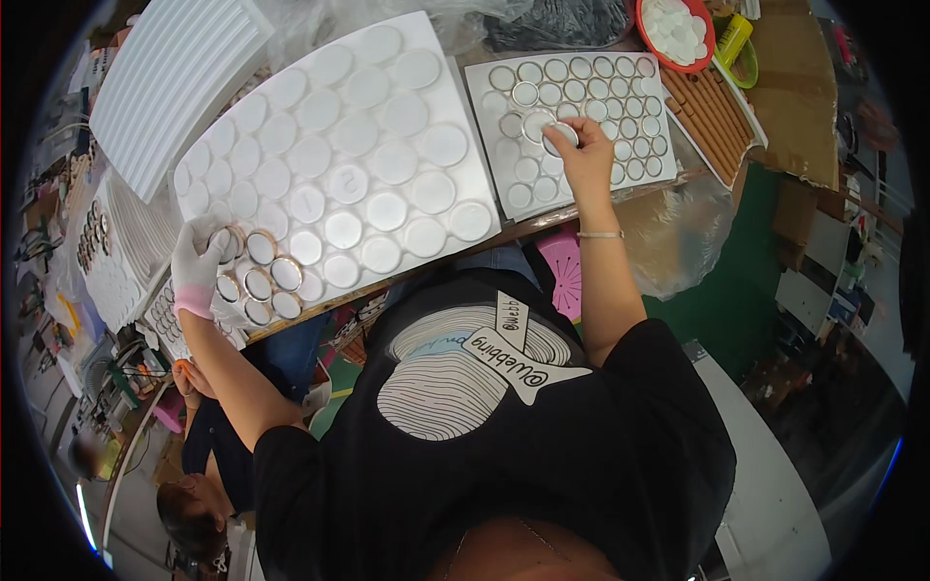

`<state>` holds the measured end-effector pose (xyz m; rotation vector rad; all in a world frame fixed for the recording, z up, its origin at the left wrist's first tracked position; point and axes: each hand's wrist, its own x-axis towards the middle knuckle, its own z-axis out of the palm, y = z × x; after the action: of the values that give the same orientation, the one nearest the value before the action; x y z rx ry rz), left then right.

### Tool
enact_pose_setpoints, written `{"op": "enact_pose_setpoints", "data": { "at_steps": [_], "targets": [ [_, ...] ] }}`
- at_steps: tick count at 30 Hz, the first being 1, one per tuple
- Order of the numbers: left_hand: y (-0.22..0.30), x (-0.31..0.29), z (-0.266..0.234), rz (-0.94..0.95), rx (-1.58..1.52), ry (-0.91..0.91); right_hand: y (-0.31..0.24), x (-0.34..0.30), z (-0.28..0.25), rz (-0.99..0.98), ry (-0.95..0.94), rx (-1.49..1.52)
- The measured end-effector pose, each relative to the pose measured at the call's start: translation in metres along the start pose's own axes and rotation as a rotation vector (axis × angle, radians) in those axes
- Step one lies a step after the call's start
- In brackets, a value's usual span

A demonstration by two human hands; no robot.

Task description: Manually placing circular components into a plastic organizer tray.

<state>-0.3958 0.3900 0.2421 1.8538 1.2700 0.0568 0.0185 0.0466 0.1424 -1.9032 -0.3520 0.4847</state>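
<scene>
Black shirt (601,455) foremost, rimmed disc (555,141) partly behind right hand (589,163).

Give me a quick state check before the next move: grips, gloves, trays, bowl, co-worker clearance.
1. Right-hand grip: ok. The right hand pinches a rimmed disc above the smaller tray.
2. Left-hand grip: cannot tell. The left hand is at rimmed discs by the large tray's near left corner; its exact hold is unclear.
3. Gloves on both hands: not ok. Left gloved, right bare.
4. Red bowl apart from both hands: ok. It sits beyond the smaller tray, holding white discs.
5. Co-worker's hand apart from the left hand: ok.
</scene>
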Motion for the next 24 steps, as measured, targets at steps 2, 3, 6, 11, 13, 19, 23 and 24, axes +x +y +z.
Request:
{"op": "enact_pose_setpoints", "data": {
  "at_steps": [2, 3, 6, 11, 13, 19, 23, 24],
  "targets": [
    [0.006, 0.002, 0.004, -0.025, 0.119, -0.013, 0.094, 0.011, -0.011, 0.155, 0.079, -0.161],
    [0.011, 0.003, 0.008, -0.106, 0.065, -0.014, 0.117, 0.014, -0.008, 0.164, 0.08, -0.156],
    [0.013, -0.002, 0.014, -0.101, 0.027, 0.009, 0.143, 0.013, 0.006, 0.172, 0.124, -0.416],
    [-0.009, -0.002, 0.001, -0.144, 0.144, -0.011, 0.141, 0.01, 0.007, -0.117, 0.229, -0.54],
    [-0.013, -0.002, -0.003, -0.12, 0.163, -0.011, 0.141, 0.004, 0.002, -0.164, 0.25, -0.546],
    [0.01, -0.008, -0.016, -0.109, 0.018, -0.052, 0.154, -0.016, -0.028, 0.264, 0.229, -0.28],
    [0.042, -0.005, -0.019, -0.098, -0.07, -0.052, 0.155, -0.009, -0.027, 0.257, 0.179, -0.31],
    [0.053, -0.002, -0.019, -0.095, -0.139, -0.051, 0.156, -0.005, -0.024, 0.052, 0.225, -0.408]
  ]
}}
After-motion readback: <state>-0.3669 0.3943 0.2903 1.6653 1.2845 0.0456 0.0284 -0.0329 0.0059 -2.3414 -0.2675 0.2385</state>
